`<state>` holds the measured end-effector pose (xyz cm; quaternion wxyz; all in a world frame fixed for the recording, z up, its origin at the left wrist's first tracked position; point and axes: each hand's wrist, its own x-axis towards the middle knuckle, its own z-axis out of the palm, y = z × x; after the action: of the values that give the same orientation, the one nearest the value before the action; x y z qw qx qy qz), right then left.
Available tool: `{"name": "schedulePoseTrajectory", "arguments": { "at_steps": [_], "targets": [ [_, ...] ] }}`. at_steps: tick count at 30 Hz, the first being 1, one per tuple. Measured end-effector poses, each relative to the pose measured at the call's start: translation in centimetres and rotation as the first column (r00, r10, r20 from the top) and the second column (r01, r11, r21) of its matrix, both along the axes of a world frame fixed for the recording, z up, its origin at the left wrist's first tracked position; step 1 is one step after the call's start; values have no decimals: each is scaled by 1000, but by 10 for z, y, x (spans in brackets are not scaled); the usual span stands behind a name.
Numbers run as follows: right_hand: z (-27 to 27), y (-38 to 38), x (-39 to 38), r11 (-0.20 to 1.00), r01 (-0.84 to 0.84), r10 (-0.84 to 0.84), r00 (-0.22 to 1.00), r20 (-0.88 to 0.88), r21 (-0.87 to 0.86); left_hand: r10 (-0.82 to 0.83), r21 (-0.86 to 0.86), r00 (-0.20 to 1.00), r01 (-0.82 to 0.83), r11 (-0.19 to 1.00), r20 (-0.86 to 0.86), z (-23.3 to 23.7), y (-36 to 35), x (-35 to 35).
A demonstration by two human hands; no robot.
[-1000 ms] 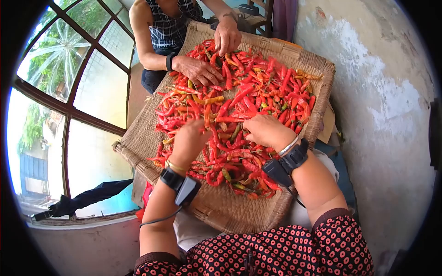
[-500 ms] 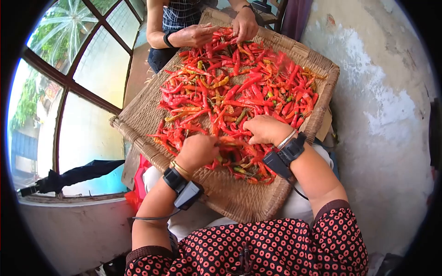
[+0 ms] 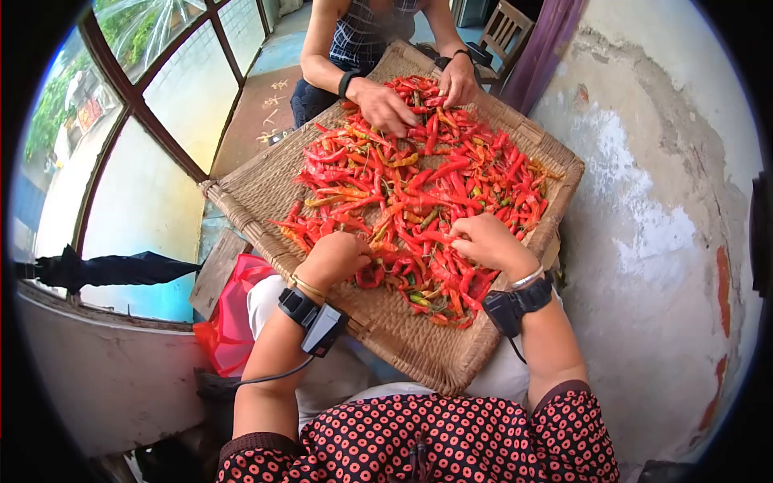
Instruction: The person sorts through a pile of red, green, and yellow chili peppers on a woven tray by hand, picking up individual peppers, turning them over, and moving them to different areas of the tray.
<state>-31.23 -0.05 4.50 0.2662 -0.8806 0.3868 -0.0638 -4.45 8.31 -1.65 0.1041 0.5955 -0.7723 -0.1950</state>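
Many red chili peppers (image 3: 451, 185), with a few orange and greenish ones, lie spread over a woven tray (image 3: 403, 346) resting across my lap. My left hand (image 3: 334, 259) is curled at the near left edge of the pile, its fingertips mostly hidden behind the hand. On the right side of the pile, my right hand (image 3: 493, 243) has its fingers bent and pinched together at a red chili pepper (image 3: 436, 237). Both my wrists carry bangles and black strapped devices.
Across the tray, another person's hands (image 3: 386, 109) work in the far peppers. A window (image 3: 153, 185) and a folded black umbrella (image 3: 133, 271) are at left, above a pink-red bag (image 3: 237, 310). A peeling wall (image 3: 636, 209) stands at right; a wooden chair (image 3: 507, 36) is behind.
The view has shifted, showing more of the far side. My hands have moved farther apart. The other person's hands have come down into the peppers from a raised position.
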Motion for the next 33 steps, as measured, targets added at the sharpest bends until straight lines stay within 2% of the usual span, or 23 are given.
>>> {"name": "schedulePoseTrajectory", "arguments": {
  "at_steps": [3, 5, 7, 8, 9, 11, 12, 13, 15, 17, 18, 19, 21, 25, 29, 31, 32, 33],
  "targets": [
    [-3, -5, -8, 1000, -24, 24, 1000, -7, -15, -34, 10, 996, 34, 999, 87, 7, -11, 2],
    [-1, -10, -9, 999, -29, 30, 999, -16, 21, -45, 24, 992, 42, 999, 114, 15, -21, -2],
    [1, -19, -5, 986, -28, 32, 999, -22, 162, -55, 38, 990, 50, 998, 129, 23, -37, -6],
    [-6, -28, -5, 988, -88, 85, 996, 28, 128, -44, 68, 977, 30, 997, 211, 30, -44, -10],
    [-4, -37, -1, 987, -87, 85, 996, 22, 132, -45, 71, 978, 31, 997, 203, 25, -50, -10],
    [0, -52, 14, 974, 40, -76, 986, 152, 222, -76, 19, 996, 76, 997, 46, 14, -59, -9],
    [-4, -61, 21, 923, 107, -256, 888, 383, 370, -105, 61, 994, 104, 993, 9, 12, -60, -8],
    [-8, -73, 25, 873, 160, -395, 788, 473, 461, -105, 62, 994, 105, 993, -4, 11, -60, -8],
    [-17, -81, 43, 869, 110, -466, 507, 725, 482, -115, 108, 993, 113, 988, 21, 12, -56, -7],
    [-44, -95, 46, 926, 251, -373, 705, 603, 281, -119, 112, 992, 114, 987, 40, 12, -59, -8],
    [-52, -93, 49, 954, 274, -296, 802, 519, 121, -115, 72, 992, 111, 991, 50, 9, -60, -9],
    [-52, -89, 49, 980, 180, -144, 938, 315, -87, -108, 35, 993, 106, 994, 55, 5, -60, -10],
    [-69, -84, 53, 917, 1, 60, 988, 142, -398, -79, 33, 995, 77, 997, 62, 3, -61, -14],
    [-76, -77, 55, 917, -57, 102, 990, 94, -394, -20, 18, 997, 19, 1000, 79, 8, -61, -20],
    [-43, -67, 49, 938, -39, 75, 993, 91, -344, 32, -57, 998, -29, 998, 45, 10, -62, -22],
    [-27, -62, 45, 998, 12, -8, 997, 82, -54, 45, -49, 995, -41, 998, 93, 10, -62, -21],
    [-24, -63, 42, 995, -58, 67, 992, 105, -86, 46, -49, 995, -42, 998, 93, 7, -61, -21],
    [-19, -63, 40, 995, -59, 67, 992, 104, -86, 47, -47, 995, -43, 998, 85, 3, -61, -22]
  ]
}}
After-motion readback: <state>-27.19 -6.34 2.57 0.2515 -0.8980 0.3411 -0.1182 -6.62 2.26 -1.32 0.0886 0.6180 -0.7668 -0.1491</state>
